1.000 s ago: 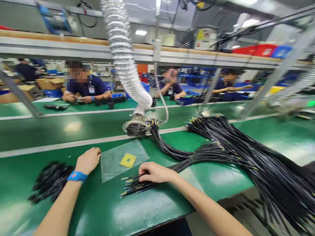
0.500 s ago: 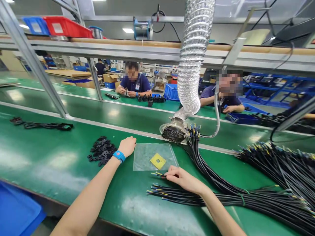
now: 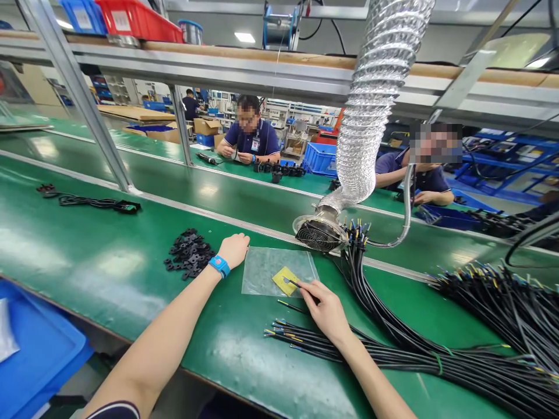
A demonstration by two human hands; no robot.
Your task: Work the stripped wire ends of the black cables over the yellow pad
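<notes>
My right hand [image 3: 325, 305] pinches a black cable [image 3: 295, 283] close to its end. The cable's tip lies over the yellow square pad [image 3: 285, 281], which has a hole in it and rests on a clear plastic bag [image 3: 262, 270]. My left hand [image 3: 234, 249], with a blue strap around the wrist, rests beside the bag's upper left corner. Its fingers are curled under, and what they hold, if anything, is hidden. Below my right hand lies a bundle of black cables [image 3: 305, 340] with stripped, coloured wire ends pointing left.
Small black plastic parts [image 3: 190, 254] are heaped left of my left hand. A round fan [image 3: 321, 233] on a silver duct [image 3: 364, 128] stands behind the bag. More black cables [image 3: 493, 302] spread to the right. Two co-workers sit across the bench.
My right hand has moved up, bringing the cable's tip from below the bag to the yellow pad. My left hand stays at the bag's corner. The whole view has shifted slightly.
</notes>
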